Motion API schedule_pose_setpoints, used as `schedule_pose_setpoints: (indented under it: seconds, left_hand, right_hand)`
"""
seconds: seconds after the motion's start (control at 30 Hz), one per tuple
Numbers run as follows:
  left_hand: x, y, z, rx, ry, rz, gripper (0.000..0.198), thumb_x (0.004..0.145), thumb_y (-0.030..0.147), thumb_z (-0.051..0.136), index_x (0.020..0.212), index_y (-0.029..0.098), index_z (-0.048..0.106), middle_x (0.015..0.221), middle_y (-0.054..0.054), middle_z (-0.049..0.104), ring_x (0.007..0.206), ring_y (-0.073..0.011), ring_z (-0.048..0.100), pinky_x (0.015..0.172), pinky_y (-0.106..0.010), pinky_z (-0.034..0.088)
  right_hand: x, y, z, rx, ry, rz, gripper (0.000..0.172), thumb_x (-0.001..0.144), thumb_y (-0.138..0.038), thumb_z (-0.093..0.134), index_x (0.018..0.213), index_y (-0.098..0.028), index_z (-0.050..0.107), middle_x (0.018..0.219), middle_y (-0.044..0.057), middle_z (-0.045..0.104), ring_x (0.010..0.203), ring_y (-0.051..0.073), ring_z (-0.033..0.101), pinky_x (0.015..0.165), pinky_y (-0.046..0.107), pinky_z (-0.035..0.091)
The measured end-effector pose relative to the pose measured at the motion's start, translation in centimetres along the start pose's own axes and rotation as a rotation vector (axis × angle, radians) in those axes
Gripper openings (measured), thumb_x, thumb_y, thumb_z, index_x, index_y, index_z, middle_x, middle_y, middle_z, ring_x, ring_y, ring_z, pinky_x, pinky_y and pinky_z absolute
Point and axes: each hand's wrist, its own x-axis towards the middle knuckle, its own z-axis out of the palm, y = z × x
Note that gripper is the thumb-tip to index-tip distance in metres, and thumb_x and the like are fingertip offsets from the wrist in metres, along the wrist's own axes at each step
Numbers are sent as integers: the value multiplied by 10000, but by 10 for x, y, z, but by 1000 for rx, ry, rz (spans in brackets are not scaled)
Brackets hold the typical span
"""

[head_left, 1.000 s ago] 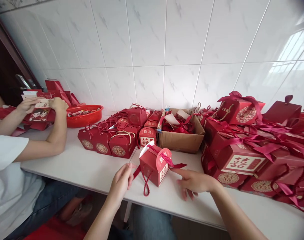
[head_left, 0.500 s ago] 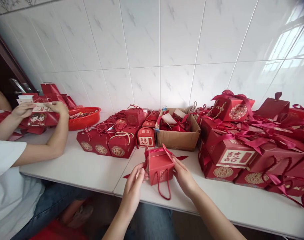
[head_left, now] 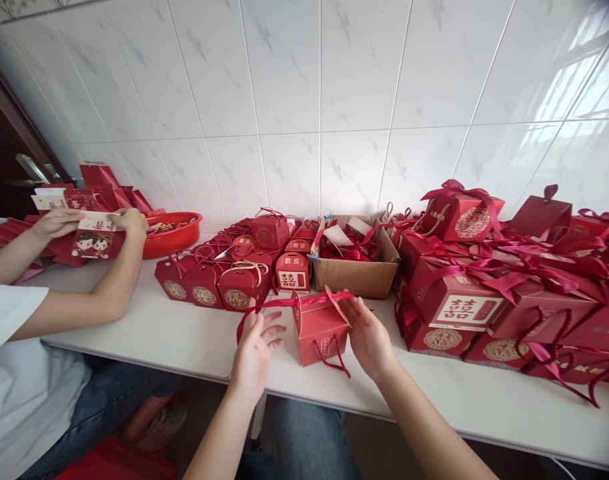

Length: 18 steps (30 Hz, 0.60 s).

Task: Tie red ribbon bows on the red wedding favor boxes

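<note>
A small red gift box (head_left: 314,327) stands before me near the table's front edge, its twisted cord handle (head_left: 334,363) hanging down the front. Through its top runs a red ribbon (head_left: 279,303), stretched out to both sides. My left hand (head_left: 253,350) pinches the ribbon's left part between thumb and index finger, the other fingers spread. At the box's upper right, my right hand (head_left: 371,340) has its fingertips closed on the ribbon's other end, close beside the box wall.
Finished-looking red boxes (head_left: 199,290) stand left of centre, beside a cardboard box (head_left: 354,279) of ribbons. Tied boxes (head_left: 464,310) are stacked high at right. A red basin (head_left: 169,248) lies left, near a co-worker's hands (head_left: 129,223) holding a printed red box (head_left: 91,243).
My left hand has drawn the ribbon out to the left and up, away from the box. My right hand has shifted up slightly to the ribbon. The cord handle has swung to the right.
</note>
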Motion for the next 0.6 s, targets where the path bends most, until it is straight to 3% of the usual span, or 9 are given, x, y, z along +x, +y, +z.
schedule_pose_setpoints:
  seconds: [0.1,0.23,0.3,0.4,0.5,0.6]
  left_hand:
    - [6,17,-3,-144,-19,13,343,816,332,604,1156,303,563,1054,-42,661,916,-182,658,692,-277,506]
    - [10,39,-5,-149,7,70,235,761,322,676,966,211,651,914,-26,685,812,-155,659,658,-247,517]
    - [11,48,-4,-95,60,136,256,688,335,751,865,177,655,766,-3,669,706,-141,645,605,-235,510]
    - [12,61,0,34,116,253,314,614,372,808,744,150,627,653,9,636,607,-137,615,539,-239,495]
    - [14,76,6,210,111,339,347,624,430,793,698,143,611,603,2,613,577,-147,605,485,-231,463]
    - [19,91,11,371,96,415,344,661,470,756,708,161,613,582,6,603,542,-142,594,462,-219,432]
  right_hand:
    - [5,-10,1,41,50,-65,379,818,-515,580,1122,-297,642,1297,3,606,1287,198,477,1063,364,370]
    - [8,-29,5,48,58,-127,375,789,-473,646,1090,-251,656,1213,49,659,1139,192,585,985,342,420]
    - [11,-39,7,29,70,-149,357,764,-453,679,1044,-232,672,1120,63,696,954,176,643,884,326,472]
    - [16,-52,9,-46,102,-193,317,731,-437,714,966,-225,694,950,38,715,721,131,614,731,284,492]
    - [21,-62,11,-179,90,-256,258,718,-448,717,803,-204,700,717,4,662,633,124,568,662,272,477]
    - [25,-73,13,-336,46,-334,250,720,-442,710,756,-195,686,736,6,661,641,124,561,664,275,462]
